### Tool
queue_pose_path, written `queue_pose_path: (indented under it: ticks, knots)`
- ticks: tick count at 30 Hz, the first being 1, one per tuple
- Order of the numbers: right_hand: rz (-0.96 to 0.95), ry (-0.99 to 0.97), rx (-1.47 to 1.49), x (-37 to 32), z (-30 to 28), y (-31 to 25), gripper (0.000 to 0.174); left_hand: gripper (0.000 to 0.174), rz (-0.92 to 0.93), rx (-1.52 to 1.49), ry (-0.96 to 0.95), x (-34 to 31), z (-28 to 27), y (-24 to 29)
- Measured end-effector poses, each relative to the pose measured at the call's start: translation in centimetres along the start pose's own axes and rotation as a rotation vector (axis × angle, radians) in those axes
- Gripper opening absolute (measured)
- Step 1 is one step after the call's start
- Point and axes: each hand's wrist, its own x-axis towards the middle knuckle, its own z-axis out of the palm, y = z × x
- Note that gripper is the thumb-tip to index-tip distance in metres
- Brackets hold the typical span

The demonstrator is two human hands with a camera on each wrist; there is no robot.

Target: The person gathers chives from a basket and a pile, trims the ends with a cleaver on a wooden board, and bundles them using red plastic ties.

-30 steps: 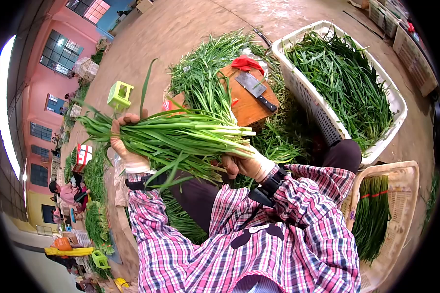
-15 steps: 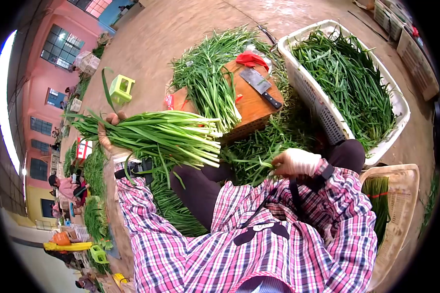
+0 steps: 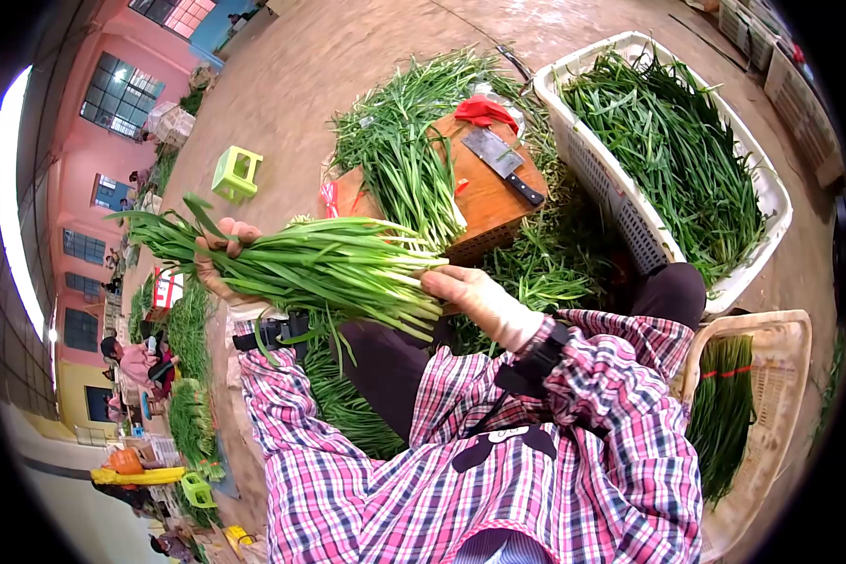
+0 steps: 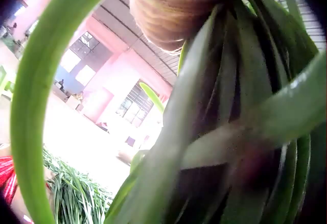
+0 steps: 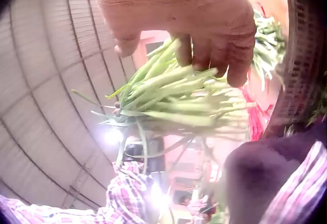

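My left hand (image 3: 218, 258) grips a bunch of garlic chives (image 3: 338, 258) around its leafy part, with the pale stem ends pointing right. In the left wrist view, broad green leaves (image 4: 240, 81) hang close below the hand and hide much of it. My right hand (image 3: 475, 299) is at the stem ends, fingertips touching them. The right wrist view shows its fingers (image 5: 237, 66) reaching down over the stems (image 5: 173, 89), with the thumb held apart on the other side.
Beyond the bunch, more chives (image 3: 409, 188) lie beside a wooden board (image 3: 489, 211) with a cleaver (image 3: 491, 152) and red cloth (image 3: 485, 111). At right stand a white crate (image 3: 573, 150) of leaves and a beige crate (image 3: 790, 376) with a tied bundle. A green stool (image 3: 237, 174) stands at left.
My right hand moved from the stem ends down right, over the loose leaves with some greens in its fingers, then back to the stem ends. My left hand keeps holding the bunch.
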Motion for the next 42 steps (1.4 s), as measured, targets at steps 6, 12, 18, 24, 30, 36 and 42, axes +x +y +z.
queue_pose_path:
  ticks: [6,12,18,24,30,36,42]
  knots:
    - [0.015,0.107,0.175,0.8,-0.9,3.2,0.036,0.032,-0.043,-0.047,-0.158,0.1,0.7,0.1]
    - [-0.186,0.131,-1.631,-2.0,-9.3,5.3,0.041,0.031,0.007,-0.171,-0.246,-0.4,1.0,1.8]
    - [-0.328,0.312,-0.352,-0.9,-4.1,0.3,0.045,0.025,-0.077,-0.041,-0.393,-0.5,2.3,1.6]
    - [-0.388,0.284,-0.043,1.9,-1.8,1.0,0.022,0.03,-0.151,-0.008,-0.487,-0.3,2.7,1.4]
    - [-0.455,0.489,-0.494,1.4,-9.2,4.1,0.024,0.029,-0.041,-0.143,-0.495,-0.8,2.5,1.7]
    - [-0.357,0.046,-0.565,-0.2,-6.9,0.3,0.086,0.026,0.132,-0.231,-0.417,0.0,2.5,-1.0]
    - [-0.213,-0.255,0.085,2.7,-3.3,3.4,0.046,0.018,-0.052,0.075,0.061,0.1,2.1,0.8]
